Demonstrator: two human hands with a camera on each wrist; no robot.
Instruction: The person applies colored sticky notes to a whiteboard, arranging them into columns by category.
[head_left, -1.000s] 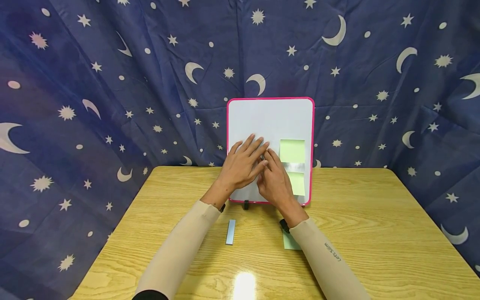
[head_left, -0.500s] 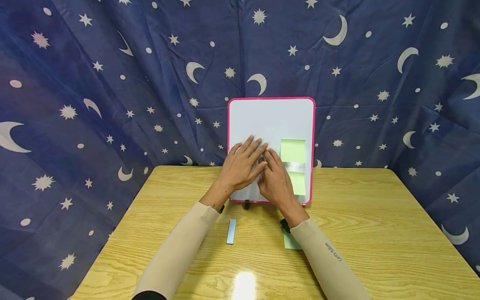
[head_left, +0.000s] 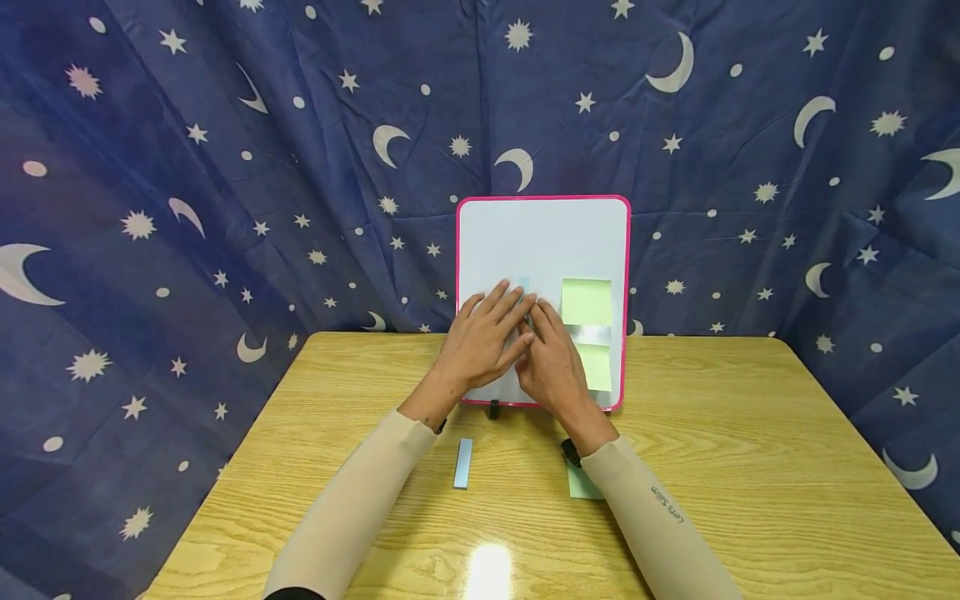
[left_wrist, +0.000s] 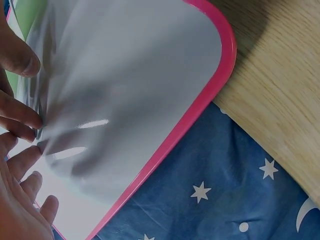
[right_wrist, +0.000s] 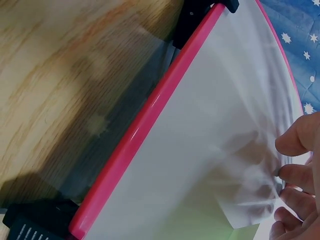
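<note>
A whiteboard [head_left: 543, 237] with a pink rim stands upright at the back of the table. Clear plastic film [right_wrist: 250, 165] lies over its lower part, with folds gathering at the fingertips. My right hand [head_left: 551, 362] is at the middle of the board and pinches the film, its thumb and fingers close together in the right wrist view. Beside it my left hand [head_left: 480, 342] presses on the board with spread, nearly straight fingers [left_wrist: 25, 160]. Two pale green sticky notes [head_left: 587, 302] are on the board's right side. A faint pale-blue patch [head_left: 523, 287] shows above the left fingertips.
On the wooden table [head_left: 712, 467] a light blue strip [head_left: 462, 463] lies in front of the board. A green sticky pad [head_left: 582, 482] is partly hidden under the right forearm. Black feet [head_left: 493, 409] hold the board up. A starry blue curtain [head_left: 337, 167] hangs behind.
My left hand has slid slightly down the board, and the pale-blue patch shows above its fingertips. The right hand has stayed nearly in place.
</note>
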